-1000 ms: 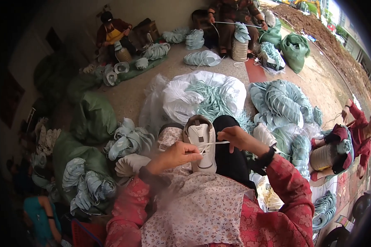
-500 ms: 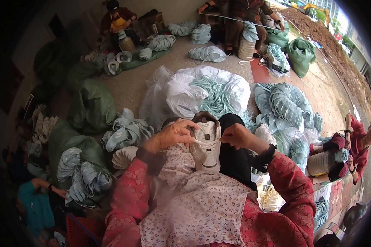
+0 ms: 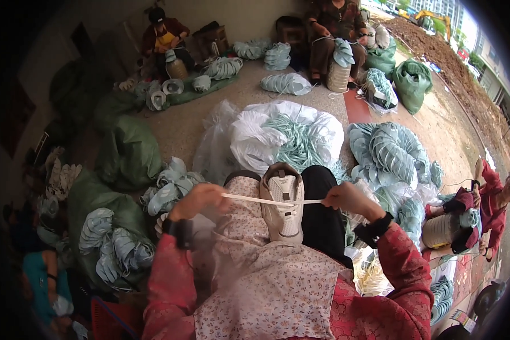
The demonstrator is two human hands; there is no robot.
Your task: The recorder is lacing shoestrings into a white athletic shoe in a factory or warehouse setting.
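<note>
A beige and white shoe (image 3: 282,212) rests between my thighs, its brown-lined opening away from me. A white shoelace (image 3: 255,199) stretches sideways across its lacing area. My left hand (image 3: 201,200) pinches one end, left of the shoe and above the flowered apron (image 3: 266,283). On the other side my right hand (image 3: 350,199) is closed on the other end, above my dark trouser leg. Both ends are pulled out nearly level, clear of the shoe's sides.
Ahead lies a white plastic bag (image 3: 249,127) of pale green laces (image 3: 294,139). Stacks of light blue shoe uppers (image 3: 391,150) sit to the right, others beside green sacks (image 3: 130,150) on the left. Several people work nearby, one in red (image 3: 493,198) at the right.
My hands have moved apart from close over the shoe, drawing the lace out to both sides. The person at the back has lowered their outstretched arms and brought them together.
</note>
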